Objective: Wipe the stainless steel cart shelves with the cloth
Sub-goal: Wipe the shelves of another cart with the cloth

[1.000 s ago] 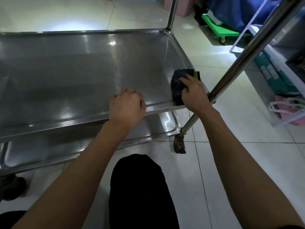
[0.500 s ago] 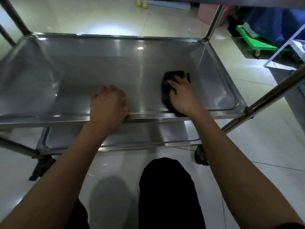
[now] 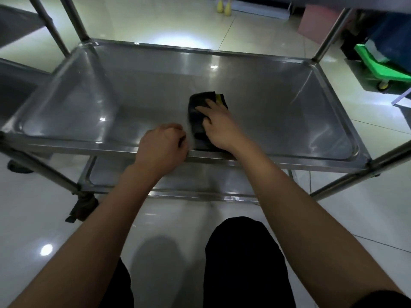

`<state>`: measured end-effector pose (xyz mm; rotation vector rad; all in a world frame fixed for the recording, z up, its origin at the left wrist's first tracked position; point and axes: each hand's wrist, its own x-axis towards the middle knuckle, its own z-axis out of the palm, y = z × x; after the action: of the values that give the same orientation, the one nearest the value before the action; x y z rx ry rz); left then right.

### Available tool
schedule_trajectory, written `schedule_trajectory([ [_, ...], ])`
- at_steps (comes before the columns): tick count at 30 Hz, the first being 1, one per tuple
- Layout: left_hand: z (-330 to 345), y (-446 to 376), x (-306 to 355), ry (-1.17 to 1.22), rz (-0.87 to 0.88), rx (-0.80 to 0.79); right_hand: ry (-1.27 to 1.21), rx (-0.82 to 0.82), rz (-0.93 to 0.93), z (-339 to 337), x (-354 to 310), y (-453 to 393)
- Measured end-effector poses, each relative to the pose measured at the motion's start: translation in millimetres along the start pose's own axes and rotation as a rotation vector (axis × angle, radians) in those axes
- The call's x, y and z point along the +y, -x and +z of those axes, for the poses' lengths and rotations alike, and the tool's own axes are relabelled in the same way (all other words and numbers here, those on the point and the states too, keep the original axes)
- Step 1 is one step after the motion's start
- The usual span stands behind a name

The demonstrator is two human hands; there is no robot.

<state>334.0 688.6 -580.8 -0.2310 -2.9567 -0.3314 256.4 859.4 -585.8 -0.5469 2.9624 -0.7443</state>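
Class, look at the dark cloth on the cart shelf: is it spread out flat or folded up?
Folded: the cloth forms a compact thick pad under the right hand, with a yellow layer showing at its far edge.

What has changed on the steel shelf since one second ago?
The right hand slid the dark cloth with a yellow edge leftward, from the shelf's right corner toward the middle. The left hand still grips the front rim of the stainless steel shelf.
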Motion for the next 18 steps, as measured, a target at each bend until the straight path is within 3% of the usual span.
schedule_trajectory([
  [4, 6.7, -13.8, 27.1, 0.013, -0.022, 0.023, 0.013, 0.048, 0.080, -25.1, 46.5, 21.4],
  [11, 26.0, -46.8, 135.7, 0.110, 0.221, -0.101, 0.085, 0.157, 0.250, -82.1, 143.8, 69.0],
  [18, 32.9, -83.6, 178.2, -0.020, 0.183, -0.126, 0.086, 0.218, 0.347, -110.7, 188.1, 93.1],
])
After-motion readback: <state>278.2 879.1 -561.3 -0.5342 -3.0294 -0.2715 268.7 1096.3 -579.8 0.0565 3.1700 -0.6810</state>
